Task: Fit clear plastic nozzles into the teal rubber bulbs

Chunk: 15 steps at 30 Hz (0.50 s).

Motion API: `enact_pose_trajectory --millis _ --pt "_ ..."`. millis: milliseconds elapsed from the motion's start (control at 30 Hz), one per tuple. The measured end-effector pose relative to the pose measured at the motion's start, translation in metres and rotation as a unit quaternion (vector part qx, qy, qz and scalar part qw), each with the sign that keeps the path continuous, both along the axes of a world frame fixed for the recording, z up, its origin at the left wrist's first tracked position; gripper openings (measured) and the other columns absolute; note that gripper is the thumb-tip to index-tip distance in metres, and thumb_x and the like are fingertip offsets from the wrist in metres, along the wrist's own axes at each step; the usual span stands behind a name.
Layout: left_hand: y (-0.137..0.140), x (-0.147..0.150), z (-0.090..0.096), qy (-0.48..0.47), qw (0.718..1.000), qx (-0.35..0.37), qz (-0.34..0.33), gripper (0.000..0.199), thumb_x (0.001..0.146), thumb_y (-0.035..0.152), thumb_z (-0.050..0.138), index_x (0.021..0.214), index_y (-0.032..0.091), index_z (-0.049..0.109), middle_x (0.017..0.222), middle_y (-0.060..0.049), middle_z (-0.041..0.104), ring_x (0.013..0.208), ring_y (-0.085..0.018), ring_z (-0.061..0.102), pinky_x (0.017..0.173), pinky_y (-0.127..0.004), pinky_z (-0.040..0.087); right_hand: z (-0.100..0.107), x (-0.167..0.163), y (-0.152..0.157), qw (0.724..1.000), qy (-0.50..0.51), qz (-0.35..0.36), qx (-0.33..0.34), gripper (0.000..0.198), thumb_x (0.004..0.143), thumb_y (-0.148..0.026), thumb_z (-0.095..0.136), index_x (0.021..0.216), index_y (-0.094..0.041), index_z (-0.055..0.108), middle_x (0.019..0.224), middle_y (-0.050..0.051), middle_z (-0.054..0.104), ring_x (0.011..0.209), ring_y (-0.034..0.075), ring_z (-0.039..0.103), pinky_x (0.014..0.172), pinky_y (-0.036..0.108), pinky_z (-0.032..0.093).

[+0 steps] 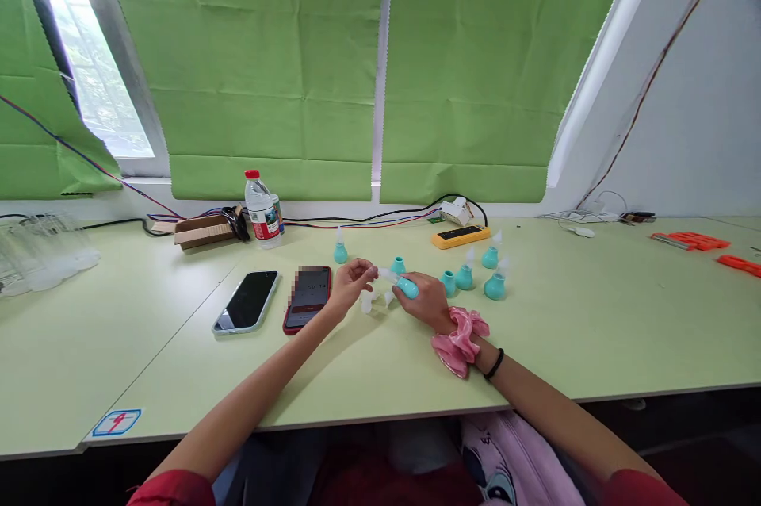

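Observation:
My right hand [426, 301] is wrapped round a teal bulb syringe [407, 287], tipped with its nozzle end to the left. My left hand [355, 280] pinches the end of the translucent nozzle [388, 275] at the bulb's mouth; whether it is fully seated I cannot tell. Loose translucent nozzles [366, 301] lie on the table below the hands. Just behind them is a teal bulb without a nozzle [398, 264], and another bare bulb [448, 282] stands right of my right hand. Several bulbs with nozzles stand upright, among them one bulb [495, 286] at the right and one bulb [340, 252] at the back left.
Two phones, a black-screened phone [246, 301] and a red-cased phone [307, 298], lie left of my hands. Behind stand a water bottle [263, 212], an open cardboard box [205, 231] and a yellow power strip [460, 237]. Orange tools [693, 240] lie far right; clear cups [44, 256] far left.

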<state>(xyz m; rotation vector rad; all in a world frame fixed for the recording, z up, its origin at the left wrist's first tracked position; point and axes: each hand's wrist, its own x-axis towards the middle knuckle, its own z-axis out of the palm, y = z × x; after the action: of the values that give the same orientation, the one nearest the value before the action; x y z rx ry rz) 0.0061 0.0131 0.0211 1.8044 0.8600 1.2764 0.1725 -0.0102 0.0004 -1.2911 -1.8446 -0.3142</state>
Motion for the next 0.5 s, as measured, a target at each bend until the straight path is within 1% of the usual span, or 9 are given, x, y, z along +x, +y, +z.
enact_pose_trajectory --millis 33,100,167,233,300,400,500 --pt "0.001 -0.001 -0.001 0.024 0.999 0.014 0.021 0.02 0.075 0.033 0.046 0.077 0.014 0.052 0.068 -0.002 0.055 0.063 -0.011 0.051 0.052 -0.022 0.043 0.0 0.001 0.0 1.0 0.006 0.003 0.004 0.02 0.07 -0.033 0.051 0.08 -0.017 0.059 0.077 0.005 0.064 0.07 0.017 0.058 0.062 0.025 0.041" --pt "0.002 -0.004 -0.003 0.108 0.988 0.082 0.078 0.013 0.073 0.026 0.05 0.076 0.015 0.055 0.069 -0.003 0.057 0.065 -0.012 0.05 0.054 -0.023 0.042 0.001 0.002 0.0 1.0 0.015 0.011 0.015 0.022 0.071 -0.033 0.051 0.081 -0.016 0.059 0.077 0.006 0.064 0.07 0.017 0.058 0.063 0.025 0.041" --pt "0.002 -0.005 -0.008 0.199 0.959 0.165 0.12 0.01 0.072 0.021 0.05 0.076 0.016 0.058 0.071 -0.003 0.059 0.071 -0.015 0.049 0.059 -0.025 0.041 0.001 0.002 -0.001 0.999 0.02 0.021 0.024 0.022 0.07 -0.033 0.051 0.081 -0.016 0.059 0.076 0.006 0.064 0.07 0.017 0.058 0.063 0.025 0.042" --pt "0.001 -0.005 -0.011 0.261 0.932 0.215 0.134 0.01 0.072 0.018 0.05 0.074 0.017 0.059 0.074 -0.003 0.061 0.077 -0.017 0.048 0.064 -0.027 0.04 0.001 0.0 -0.002 0.999 0.02 0.031 0.029 0.022 0.07 -0.033 0.051 0.081 -0.016 0.059 0.076 0.006 0.064 0.07 0.017 0.058 0.063 0.025 0.042" --pt "0.0 -0.004 -0.014 0.289 0.92 0.223 0.142 0.011 0.073 0.017 0.049 0.074 0.017 0.06 0.075 -0.004 0.062 0.078 -0.018 0.047 0.064 -0.027 0.04 0.0 -0.001 -0.002 0.999 0.018 0.041 0.03 0.022 0.07 -0.033 0.052 0.081 -0.016 0.059 0.076 0.006 0.064 0.07 0.017 0.058 0.063 0.025 0.042" --pt "-0.001 -0.002 -0.015 0.304 0.915 0.218 0.151 0.014 0.075 0.017 0.046 0.077 0.017 0.06 0.075 -0.004 0.062 0.076 -0.018 0.046 0.063 -0.027 0.039 -0.001 -0.001 -0.001 0.998 0.014 0.052 0.024 0.021 0.07 -0.033 0.052 0.08 -0.016 0.059 0.077 0.005 0.064 0.07 0.017 0.058 0.064 0.026 0.043" --pt "-0.001 0.0 -0.016 0.321 0.911 0.214 0.15 0.014 0.076 0.017 0.044 0.072 0.017 0.058 0.069 -0.004 0.06 0.073 -0.018 0.046 0.063 -0.028 0.038 -0.002 0.0 0.0 0.998 0.007 0.064 0.011 0.021 0.07 -0.033 0.052 0.082 -0.017 0.059 0.079 0.005 0.064 0.073 0.017 0.058 0.066 0.026 0.043"
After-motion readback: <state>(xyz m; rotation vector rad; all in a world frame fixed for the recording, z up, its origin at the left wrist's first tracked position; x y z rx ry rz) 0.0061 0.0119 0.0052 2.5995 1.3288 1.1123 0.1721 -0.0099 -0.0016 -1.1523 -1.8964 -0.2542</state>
